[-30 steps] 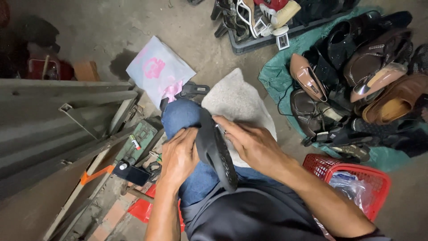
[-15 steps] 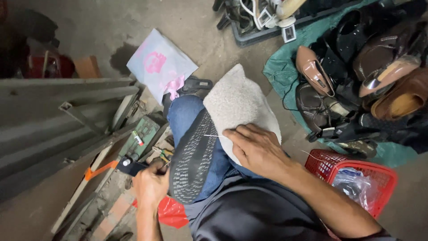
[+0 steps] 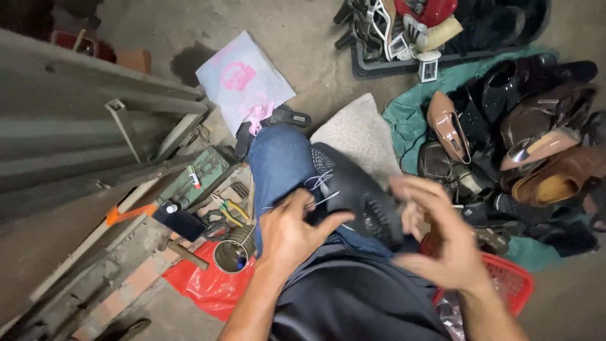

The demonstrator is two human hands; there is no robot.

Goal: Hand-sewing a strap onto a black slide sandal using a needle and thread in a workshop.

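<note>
Your left hand (image 3: pixel 291 232) pinched white thread, fingers narrow, touching the black woven-textured shoe (image 3: pixel 353 192), which lay across your blue-jeaned knee (image 3: pixel 278 161). Shoe judged light, flexible upper, stiffer sole; best gripped at the sole edge. Your right hand (image 3: pixel 435 237) hovered open, blurred, just beside its heel.

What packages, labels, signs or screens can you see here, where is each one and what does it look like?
Plastic bag: flat on the floor beyond the knee, squarish, pale with pink print.
Small tube: on the green box at left, white with a red end and a green end.
Dark phone-like slab: by the tools at left, rectangular, black; whether it is a screen cannot be told.
White tags: on shoes in the far tray, square.
</note>
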